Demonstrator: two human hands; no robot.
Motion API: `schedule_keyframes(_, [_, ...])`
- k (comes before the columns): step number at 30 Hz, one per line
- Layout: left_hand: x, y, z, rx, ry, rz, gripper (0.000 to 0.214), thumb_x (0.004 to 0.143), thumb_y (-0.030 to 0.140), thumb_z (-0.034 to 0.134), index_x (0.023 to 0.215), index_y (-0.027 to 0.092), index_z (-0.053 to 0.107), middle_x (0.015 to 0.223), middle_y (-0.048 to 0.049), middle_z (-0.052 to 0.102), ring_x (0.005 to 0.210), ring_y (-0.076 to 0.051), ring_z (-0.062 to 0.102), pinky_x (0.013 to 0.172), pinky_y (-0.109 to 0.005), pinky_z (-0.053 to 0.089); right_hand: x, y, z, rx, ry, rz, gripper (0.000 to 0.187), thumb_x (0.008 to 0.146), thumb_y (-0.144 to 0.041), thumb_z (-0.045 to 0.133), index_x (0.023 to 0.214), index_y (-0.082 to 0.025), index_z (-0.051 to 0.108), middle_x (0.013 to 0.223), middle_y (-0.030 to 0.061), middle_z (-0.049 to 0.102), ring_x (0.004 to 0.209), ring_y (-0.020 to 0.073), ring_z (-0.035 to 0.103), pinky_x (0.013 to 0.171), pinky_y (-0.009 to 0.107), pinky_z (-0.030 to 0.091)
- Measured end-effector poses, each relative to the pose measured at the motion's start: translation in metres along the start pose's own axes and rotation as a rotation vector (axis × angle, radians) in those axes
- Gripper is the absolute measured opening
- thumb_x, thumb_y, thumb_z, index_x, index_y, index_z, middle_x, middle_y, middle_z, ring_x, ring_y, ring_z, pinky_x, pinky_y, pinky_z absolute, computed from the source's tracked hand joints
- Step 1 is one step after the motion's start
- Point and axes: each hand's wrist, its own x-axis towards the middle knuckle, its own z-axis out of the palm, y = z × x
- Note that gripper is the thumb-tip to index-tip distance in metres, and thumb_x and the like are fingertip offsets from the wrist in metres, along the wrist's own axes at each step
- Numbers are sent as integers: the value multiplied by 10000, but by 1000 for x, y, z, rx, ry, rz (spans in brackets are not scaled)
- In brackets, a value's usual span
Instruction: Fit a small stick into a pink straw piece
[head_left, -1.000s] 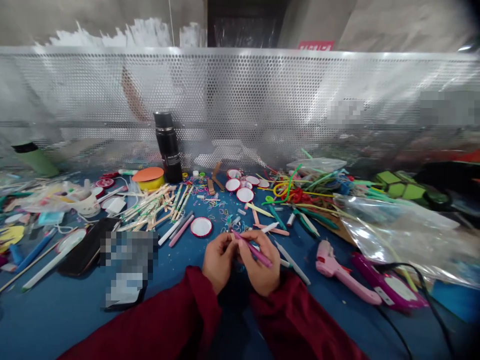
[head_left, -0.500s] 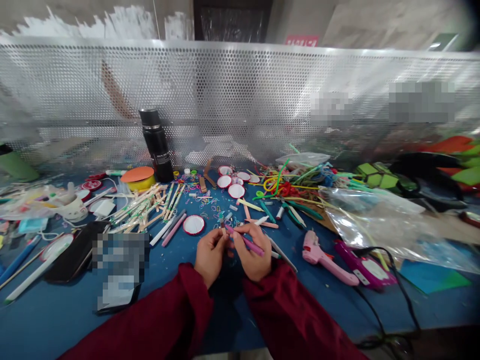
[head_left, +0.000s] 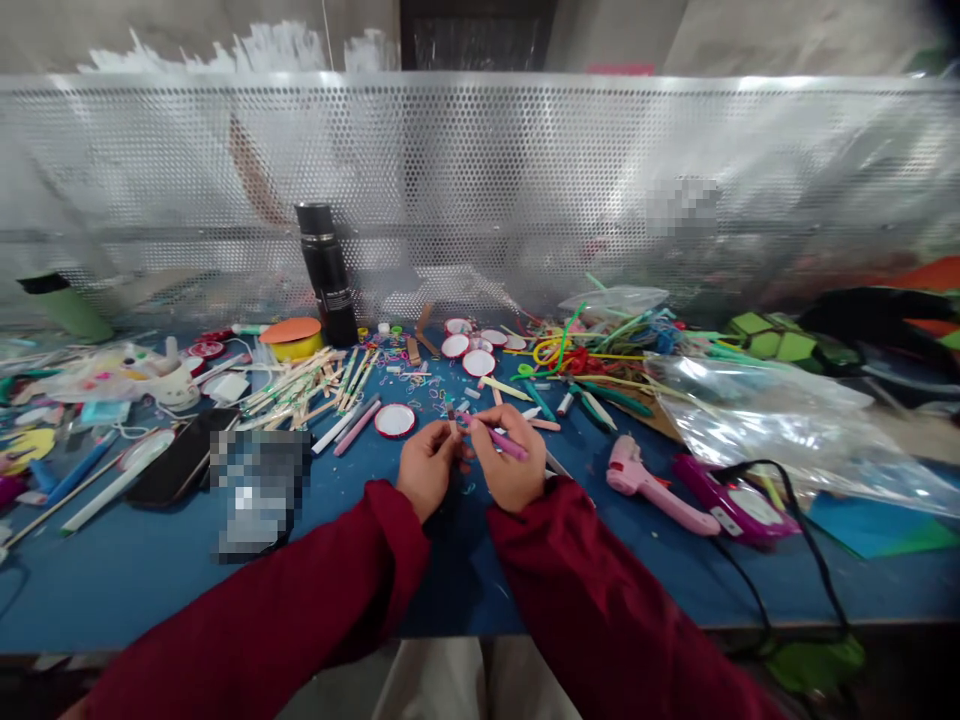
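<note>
Both my hands meet over the middle of the blue table [head_left: 135,570]. My right hand [head_left: 510,465] is closed round a pink stick [head_left: 501,442] that lies across its fingers. My left hand [head_left: 426,465] pinches the stick's left tip, where something small and coloured sits; I cannot make it out. Dark red sleeves cover both arms. A round white lid with a red rim [head_left: 395,420] lies just left of my left hand.
A black flask [head_left: 328,275] stands at the back by a perforated metal screen [head_left: 480,190]. Wooden sticks [head_left: 307,385], small rubber bands and pens litter the table. Two pink glue guns [head_left: 652,487] with black cords and a clear plastic bag [head_left: 780,425] lie to the right. A phone [head_left: 180,465] lies left.
The view has tipped back, so the table's near edge and my lap now show. My hands keep the same grip on the pink stick.
</note>
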Motion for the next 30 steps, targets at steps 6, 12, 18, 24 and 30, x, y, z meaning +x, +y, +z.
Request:
schedule_keyframes(6, [1,2,0,9,5,-5,290,818,420,624,913,146,621,681,-15,655,506,-105,578,422,-179,365,0,2,2,10,-44,-32,97,852,-295,582,798,-228,628,767,6,681,754,172,632,701,304,482])
schedule_keyframes(12, [0,7,1,-10,4,-42,258,808,415,632,854,165,586,665,1,638,513,-107,589,416,-174,357,2,1,1,-21,23,-39,95,836,-287,582,776,-226,624,738,0,666,714,165,616,699,308,476])
schedule_keyframes(18, [1,5,0,-13,-2,-42,247,816,406,620,894,172,596,689,-2,657,513,-108,590,426,-182,360,3,1,1,-10,0,-33,103,836,-287,581,761,-228,617,716,-8,663,679,155,615,673,294,481])
schedule_keyframes(24, [2,4,0,-31,12,-63,189,830,353,607,881,172,592,665,7,633,500,-99,583,423,-174,365,3,1,1,-12,11,-82,106,841,-285,582,765,-222,619,734,-3,655,697,153,609,686,290,477])
schedule_keyframes(30, [4,0,-1,-30,11,-43,200,823,361,625,891,174,604,663,12,626,494,-105,590,422,-181,372,3,2,3,-2,22,-43,99,834,-282,586,761,-222,616,706,-12,647,649,139,592,636,273,472])
